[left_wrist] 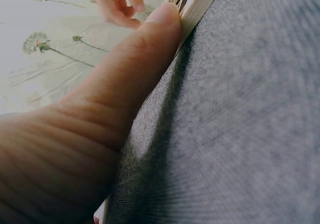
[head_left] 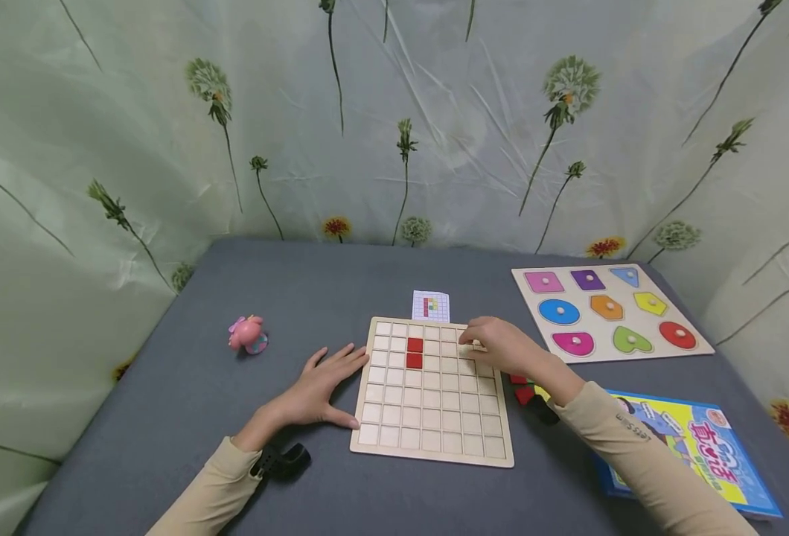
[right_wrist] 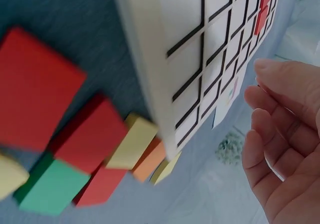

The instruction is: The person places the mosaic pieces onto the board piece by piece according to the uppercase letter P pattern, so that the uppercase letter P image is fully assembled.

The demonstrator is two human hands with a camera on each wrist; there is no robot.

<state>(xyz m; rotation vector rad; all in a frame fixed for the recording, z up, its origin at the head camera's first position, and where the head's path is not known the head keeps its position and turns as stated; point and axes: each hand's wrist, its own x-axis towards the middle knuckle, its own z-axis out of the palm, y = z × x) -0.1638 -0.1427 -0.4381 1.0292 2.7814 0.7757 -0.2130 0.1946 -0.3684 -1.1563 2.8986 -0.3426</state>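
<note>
A wooden grid board (head_left: 435,458) with square recesses lies on the table, two red tiles (head_left: 414,353) one above the other in its upper left part. My left hand (head_left: 324,387) rests at the board's left edge, fingers spread; in the left wrist view the thumb (left_wrist: 145,48) touches its side. Over the board's upper right squares is my right hand (head_left: 502,346), fingers bent. Its thumb and index fingertips (right_wrist: 255,94) come close together in the right wrist view, and I cannot tell whether a tile is between them. A small printed card (head_left: 431,306) with a coloured pattern lies at the far edge.
Loose red, green, yellow and orange tiles (right_wrist: 87,134) lie beside the board's right edge, partly under my right arm. A shape puzzle board (head_left: 609,313) with knobs stands back right. A blue and yellow box (head_left: 716,454) lies front right, a pink toy figure (head_left: 247,333) on the left.
</note>
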